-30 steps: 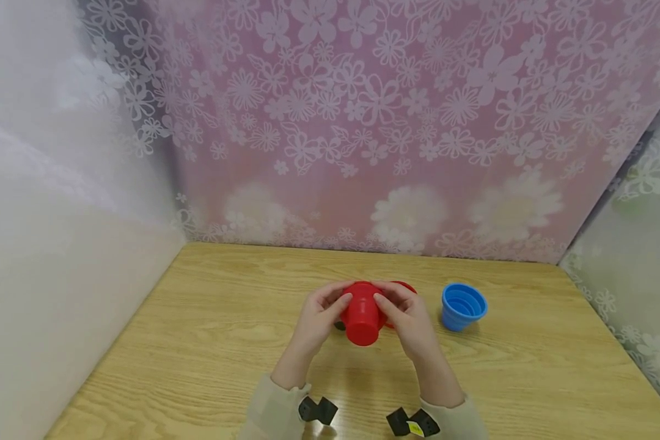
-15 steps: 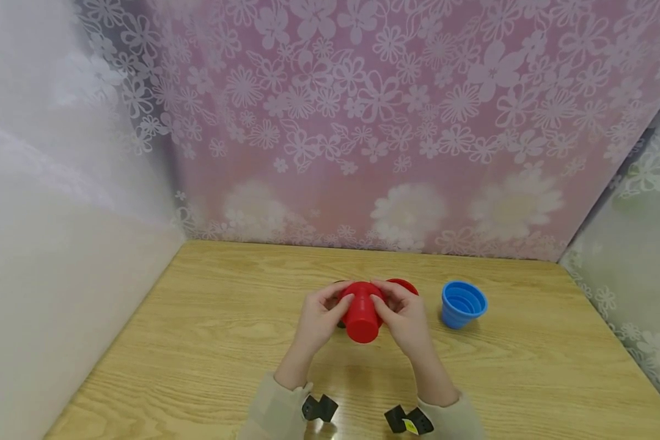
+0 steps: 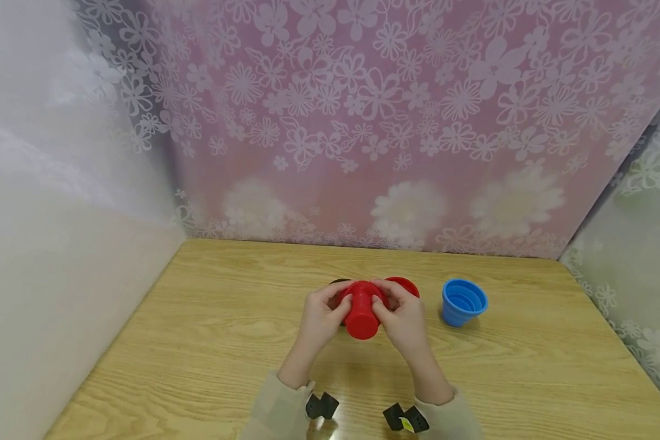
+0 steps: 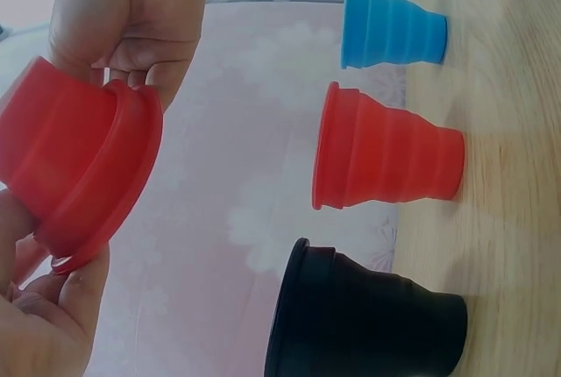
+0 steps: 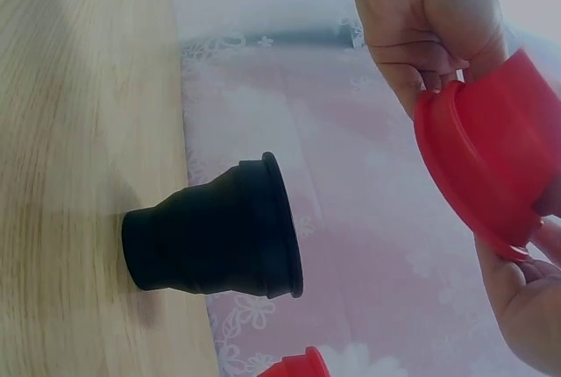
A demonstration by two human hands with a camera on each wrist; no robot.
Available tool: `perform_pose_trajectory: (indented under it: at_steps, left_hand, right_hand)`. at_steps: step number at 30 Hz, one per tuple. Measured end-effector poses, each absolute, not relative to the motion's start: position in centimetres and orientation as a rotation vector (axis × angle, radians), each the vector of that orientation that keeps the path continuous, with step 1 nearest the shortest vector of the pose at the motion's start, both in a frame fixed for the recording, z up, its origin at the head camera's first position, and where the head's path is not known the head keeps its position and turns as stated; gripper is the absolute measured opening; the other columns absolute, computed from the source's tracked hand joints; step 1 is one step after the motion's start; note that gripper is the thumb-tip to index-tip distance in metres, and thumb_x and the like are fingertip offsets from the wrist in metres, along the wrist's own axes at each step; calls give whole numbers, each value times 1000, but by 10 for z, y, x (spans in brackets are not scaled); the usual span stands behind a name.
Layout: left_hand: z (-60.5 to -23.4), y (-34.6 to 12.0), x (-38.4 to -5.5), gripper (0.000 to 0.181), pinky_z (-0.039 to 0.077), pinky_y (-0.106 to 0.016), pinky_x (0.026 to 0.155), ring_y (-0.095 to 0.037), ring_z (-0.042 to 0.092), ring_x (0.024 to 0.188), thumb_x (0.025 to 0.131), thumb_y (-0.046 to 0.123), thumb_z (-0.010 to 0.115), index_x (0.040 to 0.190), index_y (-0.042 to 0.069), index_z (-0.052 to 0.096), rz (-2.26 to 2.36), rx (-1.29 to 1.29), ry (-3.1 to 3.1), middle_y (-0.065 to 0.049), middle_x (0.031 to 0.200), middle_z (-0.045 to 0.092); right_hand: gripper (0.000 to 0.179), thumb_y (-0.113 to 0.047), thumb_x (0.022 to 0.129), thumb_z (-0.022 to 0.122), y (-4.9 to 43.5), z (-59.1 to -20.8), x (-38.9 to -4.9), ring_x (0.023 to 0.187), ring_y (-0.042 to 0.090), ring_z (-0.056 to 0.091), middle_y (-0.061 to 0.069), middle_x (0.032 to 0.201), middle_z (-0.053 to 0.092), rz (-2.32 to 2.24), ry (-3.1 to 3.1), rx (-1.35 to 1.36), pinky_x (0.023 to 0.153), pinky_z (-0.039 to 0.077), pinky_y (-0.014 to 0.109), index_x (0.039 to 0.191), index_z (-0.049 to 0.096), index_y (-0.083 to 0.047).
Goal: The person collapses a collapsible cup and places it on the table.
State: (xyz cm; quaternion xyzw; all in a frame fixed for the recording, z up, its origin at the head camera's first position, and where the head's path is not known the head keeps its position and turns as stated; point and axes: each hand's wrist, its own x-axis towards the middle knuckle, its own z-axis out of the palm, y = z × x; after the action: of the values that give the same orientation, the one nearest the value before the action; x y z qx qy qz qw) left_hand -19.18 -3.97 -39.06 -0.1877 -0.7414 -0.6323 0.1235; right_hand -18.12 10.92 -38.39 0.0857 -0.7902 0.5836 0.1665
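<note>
Both hands grip a red collapsible cup over the table, its rim away from the person and its base towards them. My left hand holds it on one side, my right hand on the other, thumbs on the near wall. The left wrist view shows the held cup tilted, its lower sections extended. Behind the hands stand a second red cup and a black cup, both upright on the table and partly covered in the head view. Further right is an upright blue cup.
A wood-grain table lies under everything. A pink flowered curtain closes off the back, with a pale panel on the left and a flowered one on the right.
The wrists have drawn slightly closer together and the held cup's base sits a little higher in the head view. More of the black cup's rim shows beyond the left hand.
</note>
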Motion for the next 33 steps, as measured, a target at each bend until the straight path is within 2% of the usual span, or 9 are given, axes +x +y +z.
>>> perform_pose_trajectory:
  at_steps: [4, 11, 18, 22, 26, 33]
  left_hand:
    - [-388, -39, -191, 21, 50, -22, 58, -16, 57, 66, 83, -3, 57, 103, -1, 64, -1791, -532, -2184, -13, 92, 64]
    - [-363, -37, -175, 20, 45, -18, 51, -14, 51, 58, 79, -12, 51, 94, -7, 63, -1706, -498, -2194, -18, 84, 63]
    - [-367, -39, -179, 19, 47, -19, 56, -14, 56, 67, 82, -11, 51, 97, -9, 62, -1852, -513, -2144, -20, 89, 62]
    - [-378, -43, -188, 19, 47, -20, 59, -12, 54, 69, 85, -7, 52, 101, -9, 60, -2059, -532, -2084, -20, 92, 61]
    - [-387, -47, -195, 22, 48, -21, 60, -12, 54, 72, 86, -1, 53, 107, -6, 59, -2254, -500, -2042, -15, 93, 60]
    - [-389, -48, -196, 26, 50, -24, 61, -14, 56, 73, 88, 4, 53, 110, -8, 56, -2434, -470, -1962, -8, 86, 57]
  right_hand:
    - [27, 0, 79, 63, 108, -387, -183, 74, 22, 62, 14, 97, 62, 1637, -2254, 233, 64, 52, 28, 106, 61, 1]
    - [21, 5, 77, 63, 106, -389, -185, 73, 20, 61, 12, 91, 63, 1627, -2253, 201, 64, 51, 25, 98, 62, 1]
    - [16, 6, 80, 58, 108, -385, -185, 66, 15, 57, 13, 85, 62, 1703, -2196, 242, 58, 49, 22, 94, 63, 2]
    - [16, 7, 82, 56, 111, -383, -186, 66, 14, 54, 14, 87, 60, 1881, -2110, 287, 56, 49, 22, 95, 63, 5]
    - [17, 7, 83, 53, 112, -381, -186, 68, 14, 55, 10, 87, 59, 2014, -2057, 307, 57, 50, 24, 99, 60, 10]
    - [27, 0, 87, 52, 115, -379, -184, 79, 17, 59, 6, 94, 58, 2265, -1996, 298, 66, 52, 30, 111, 53, 13]
